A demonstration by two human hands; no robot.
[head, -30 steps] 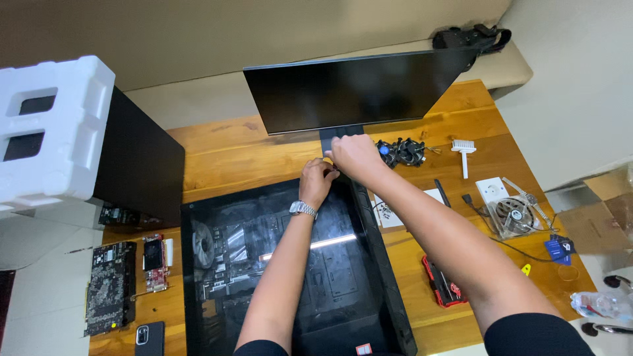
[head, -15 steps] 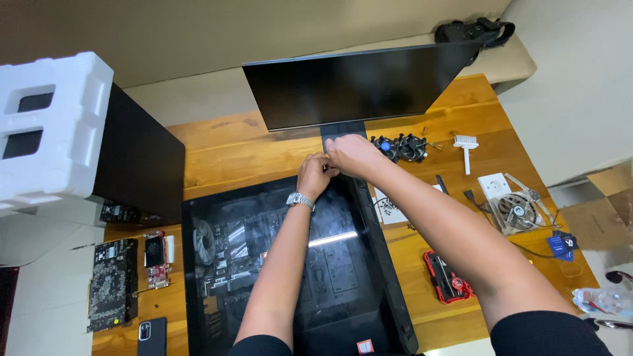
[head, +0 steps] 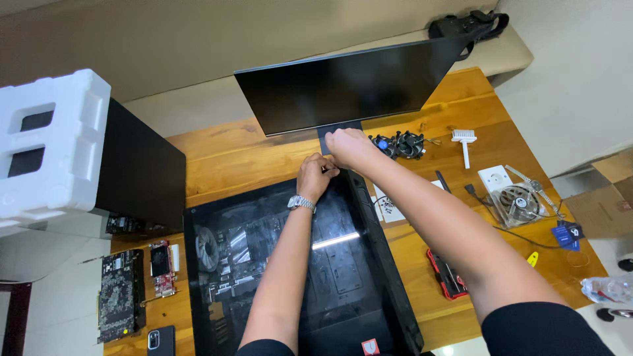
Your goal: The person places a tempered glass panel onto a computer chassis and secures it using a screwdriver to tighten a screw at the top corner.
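A black computer case [head: 395,290] lies flat on the wooden table [head: 231,158], its dark glass side panel [head: 250,264] facing up. Both hands meet at the case's far top corner. My left hand [head: 315,177], with a silver watch on the wrist, has its fingers curled at the panel's far edge. My right hand [head: 349,148] is closed beside it, just in front of the monitor stand. Whatever small part the fingers pinch is hidden between the two hands.
A dark monitor [head: 343,86] stands behind the case. A black box [head: 142,171] with white foam [head: 49,145] stands left. Circuit cards [head: 119,296] and a phone [head: 159,340] lie front left. A fan [head: 403,144], brush [head: 465,142], cooler [head: 517,201] and red tool case [head: 448,273] lie right.
The hands stay together at the case's far corner. The view has shifted slightly, and the hands have barely changed position.
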